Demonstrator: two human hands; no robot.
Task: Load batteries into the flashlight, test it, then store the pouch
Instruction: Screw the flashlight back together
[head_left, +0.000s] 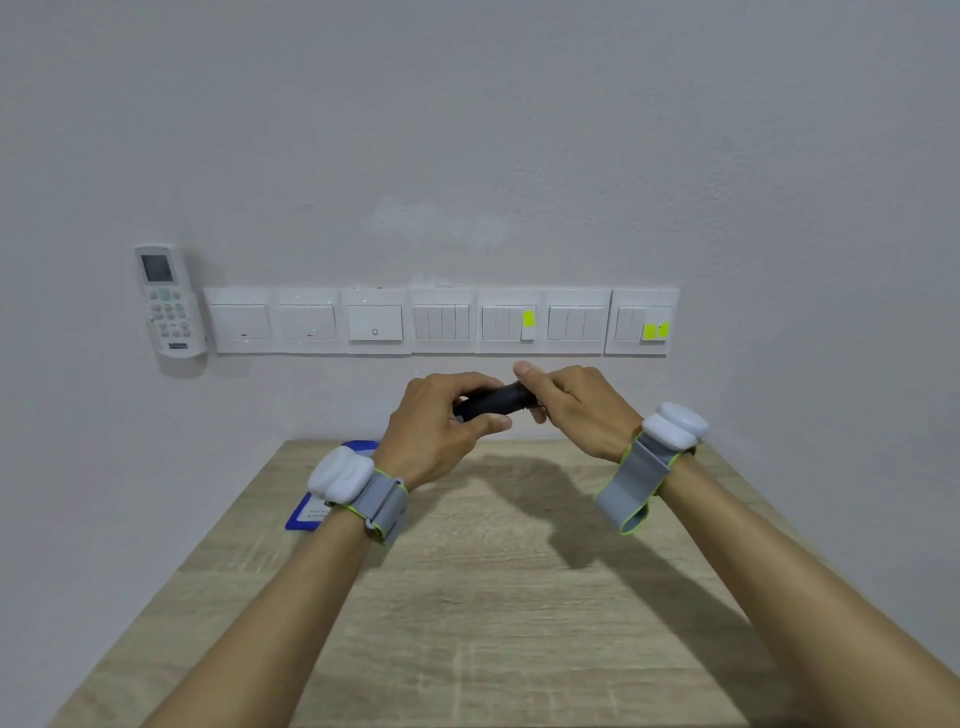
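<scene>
The flashlight is held up above the far part of the wooden bench, lying roughly level between both hands, in front of the row of wall switches. The left hand wraps its fingers and thumb around the left end of the black barrel, which looks like a steadying grip that keeps the body from turning. The right hand closes its fingers over the right end, thumb raised on top; that fits twisting a cap on or off, or pressing a switch there, though the end itself is hidden under the fingers and I cannot tell which. Holding it off the bench leaves both wrists free to turn against each other. No loose batteries can be seen, so loading may already be done or nearly so; that is a guess. A blue flat item, perhaps the pouch, lies on the bench at the far left, partly behind the left wrist band. A white remote hangs on the wall to the left of the switches.
</scene>
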